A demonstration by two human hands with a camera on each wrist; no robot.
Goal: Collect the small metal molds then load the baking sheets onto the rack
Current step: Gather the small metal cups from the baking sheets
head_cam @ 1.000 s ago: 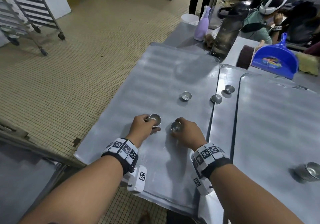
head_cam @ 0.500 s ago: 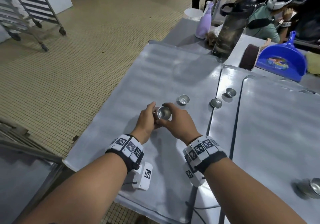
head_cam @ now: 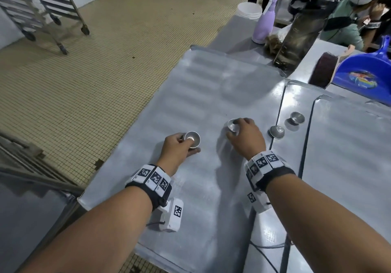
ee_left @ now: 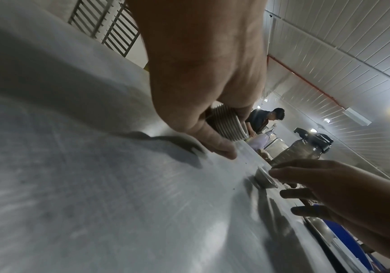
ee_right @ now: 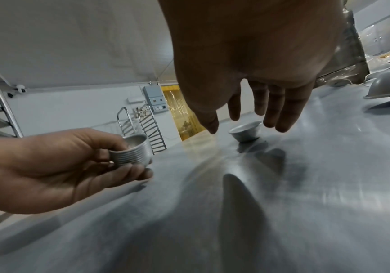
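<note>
A nested stack of small ribbed metal molds (head_cam: 192, 139) (ee_right: 132, 153) (ee_left: 229, 125) is pinched in my left hand (head_cam: 186, 143), just above the large left baking sheet (head_cam: 211, 78). My right hand (head_cam: 238, 129) hovers with its fingers (ee_right: 280, 118) spread over a single upright mold (ee_right: 245, 133) (head_cam: 232, 124) on the same sheet; no grip shows. Two more molds sit to the right, one upside down (head_cam: 276, 131) and one upright (head_cam: 297, 117). Another baking sheet (head_cam: 349, 156) lies on the right.
A wheeled tray rack (head_cam: 42, 4) stands on the tiled floor at far left. A purple bottle (head_cam: 265, 21), dark water jug (head_cam: 304, 25), brush (head_cam: 321, 69) and blue dustpan (head_cam: 364, 72) crowd the table's far end. A seated person (head_cam: 347, 25) is behind them.
Half a second ago both hands met at the stack. My right hand has since let go and moved forward and right over the single mold; my left hand drew left with the stack.
</note>
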